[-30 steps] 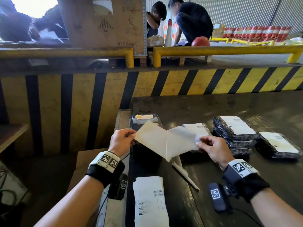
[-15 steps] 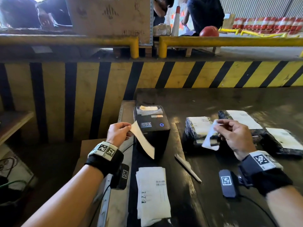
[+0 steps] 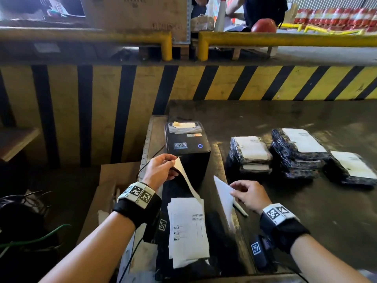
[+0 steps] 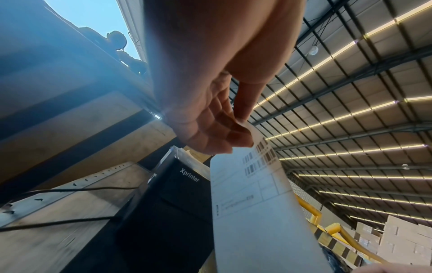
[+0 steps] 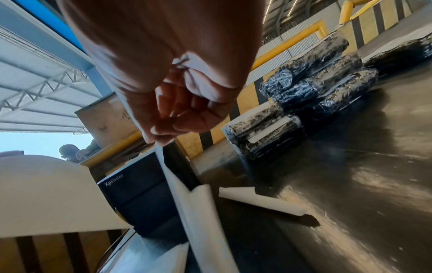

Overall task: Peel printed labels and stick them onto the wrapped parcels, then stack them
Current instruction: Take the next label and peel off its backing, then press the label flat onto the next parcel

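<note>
My left hand (image 3: 175, 161) pinches the top corner of a printed label sheet (image 3: 186, 178) in front of the black label printer (image 3: 187, 144); barcodes show on the sheet (image 4: 252, 203) in the left wrist view. Its lower end reaches a pile of printed labels (image 3: 187, 229). My right hand (image 3: 234, 193) pinches a plain white sheet (image 3: 224, 198) by its edge, low over the table; that sheet (image 5: 201, 212) hangs down from the fingertips. Black wrapped parcels with white labels lie to the right: a small stack (image 3: 250, 152), a taller stack (image 3: 295, 154) and a single one (image 3: 350, 170).
A rolled strip of paper (image 3: 240, 210) lies on the dark table (image 3: 306, 231) under my right hand. An open cardboard box (image 3: 114, 180) stands at the left below the table. A yellow-and-black striped wall (image 3: 204, 82) closes the far side, with people beyond the yellow rail.
The two sheets have come apart. My right hand went out to the parcels with its white sheet, then drew back near the table's front. My left hand kept its sheet by the printer.
</note>
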